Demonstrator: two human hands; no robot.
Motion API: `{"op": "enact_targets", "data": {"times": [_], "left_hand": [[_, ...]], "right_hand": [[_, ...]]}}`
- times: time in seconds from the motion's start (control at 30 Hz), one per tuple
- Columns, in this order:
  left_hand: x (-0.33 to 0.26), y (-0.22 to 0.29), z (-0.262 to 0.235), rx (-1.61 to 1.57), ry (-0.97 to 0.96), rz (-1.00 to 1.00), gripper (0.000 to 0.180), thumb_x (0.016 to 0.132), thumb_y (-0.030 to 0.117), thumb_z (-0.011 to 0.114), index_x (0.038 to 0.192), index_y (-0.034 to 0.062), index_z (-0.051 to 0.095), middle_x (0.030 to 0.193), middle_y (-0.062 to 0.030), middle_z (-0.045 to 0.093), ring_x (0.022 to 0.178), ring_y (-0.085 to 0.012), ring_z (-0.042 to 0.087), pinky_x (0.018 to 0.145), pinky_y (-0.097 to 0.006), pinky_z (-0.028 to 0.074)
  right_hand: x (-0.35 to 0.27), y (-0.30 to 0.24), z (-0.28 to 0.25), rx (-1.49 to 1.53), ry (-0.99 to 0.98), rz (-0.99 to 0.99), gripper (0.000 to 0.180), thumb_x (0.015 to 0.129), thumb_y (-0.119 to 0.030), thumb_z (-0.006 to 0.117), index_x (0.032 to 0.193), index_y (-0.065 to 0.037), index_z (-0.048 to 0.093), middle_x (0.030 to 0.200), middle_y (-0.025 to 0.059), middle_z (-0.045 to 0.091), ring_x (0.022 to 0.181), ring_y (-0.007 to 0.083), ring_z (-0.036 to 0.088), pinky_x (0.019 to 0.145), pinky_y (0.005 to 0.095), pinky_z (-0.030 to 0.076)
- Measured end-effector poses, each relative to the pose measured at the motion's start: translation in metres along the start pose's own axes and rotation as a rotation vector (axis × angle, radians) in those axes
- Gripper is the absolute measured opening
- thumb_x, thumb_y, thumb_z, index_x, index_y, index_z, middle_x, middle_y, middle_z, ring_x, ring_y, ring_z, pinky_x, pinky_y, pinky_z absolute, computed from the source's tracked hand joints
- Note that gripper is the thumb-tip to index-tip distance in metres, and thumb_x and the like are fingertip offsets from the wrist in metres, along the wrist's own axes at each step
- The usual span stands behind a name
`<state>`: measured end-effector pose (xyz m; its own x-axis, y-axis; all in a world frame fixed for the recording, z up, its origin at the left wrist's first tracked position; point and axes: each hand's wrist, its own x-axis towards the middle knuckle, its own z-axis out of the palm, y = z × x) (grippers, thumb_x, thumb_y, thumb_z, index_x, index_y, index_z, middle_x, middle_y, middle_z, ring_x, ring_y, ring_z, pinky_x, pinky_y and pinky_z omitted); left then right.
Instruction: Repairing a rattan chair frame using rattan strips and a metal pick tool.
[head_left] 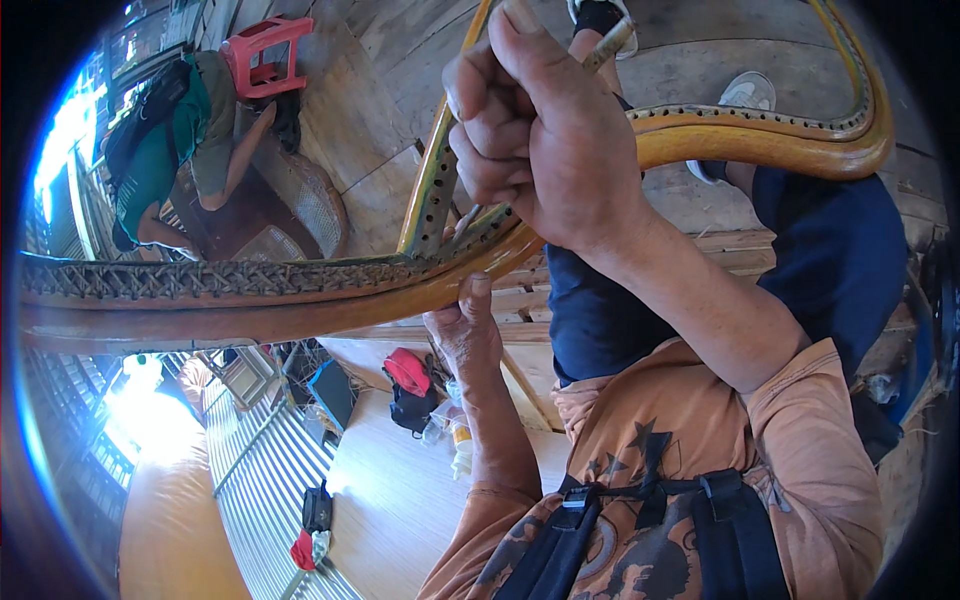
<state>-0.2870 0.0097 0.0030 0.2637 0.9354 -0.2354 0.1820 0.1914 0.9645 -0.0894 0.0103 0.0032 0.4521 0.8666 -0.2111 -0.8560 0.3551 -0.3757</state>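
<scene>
From my head camera, my right hand [540, 130] is fisted tight around a thin cane strip [612, 42] above the curved wooden chair frame [300, 315]. My left hand [462, 335] grips the frame's near underside, thumb pressed up. Far left, another person [165, 150] crouches beside a red stool [265, 55].

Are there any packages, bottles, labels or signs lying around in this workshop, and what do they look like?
Clear plastic bottles: on the pale wooden surface below the left hand, one with a yellowish band; details too small to tell.
Red and black pouch: beside the bottles, soft and rounded.
No signs or screens in view.
</scene>
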Motion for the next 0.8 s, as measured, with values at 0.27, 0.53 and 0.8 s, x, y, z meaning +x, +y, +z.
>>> {"op": "enact_targets", "data": {"times": [0.27, 0.53, 0.8], "left_hand": [[0.0, -0.005, -0.004, 0.031, 0.027, 0.015, 0.051, 0.078, 0.007, 0.068, 0.122, 0.0, 0.044, 0.116, -0.0072, 0.052, 0.103, -0.0145, 0.049, 0.094, -0.03, 0.037], [0.001, -0.001, 0.001, -0.01, 0.042, 0.028, 0.05, 0.079, 0.01, 0.068, 0.122, -0.0009, 0.044, 0.115, -0.008, 0.052, 0.104, -0.0151, 0.05, 0.094, -0.03, 0.037], [0.004, -0.002, 0.004, 0.001, -0.071, 0.05, 0.052, 0.081, 0.015, 0.066, 0.124, -0.0008, 0.042, 0.12, -0.0102, 0.05, 0.109, -0.0166, 0.048, 0.098, -0.032, 0.034]], "right_hand": [[-0.006, 0.009, 0.008, 0.16, -0.073, 0.067, 0.053, 0.091, -0.052, 0.035, 0.074, -0.003, 0.049, 0.047, -0.0035, 0.025, 0.039, 0.007, 0.023, 0.039, 0.022, 0.026], [-0.027, 0.018, 0.008, -0.068, -0.166, -0.043, 0.056, 0.09, -0.055, 0.036, 0.074, -0.003, 0.051, 0.052, -0.0014, 0.036, 0.047, 0.0061, 0.036, 0.044, 0.021, 0.029], [-0.083, 0.014, -0.02, -0.617, -0.143, -0.09, 0.023, 0.094, -0.022, 0.041, 0.088, 0.0, 0.047, 0.067, 0.0061, 0.044, 0.059, 0.0144, 0.045, 0.054, 0.0292, 0.04]]}}
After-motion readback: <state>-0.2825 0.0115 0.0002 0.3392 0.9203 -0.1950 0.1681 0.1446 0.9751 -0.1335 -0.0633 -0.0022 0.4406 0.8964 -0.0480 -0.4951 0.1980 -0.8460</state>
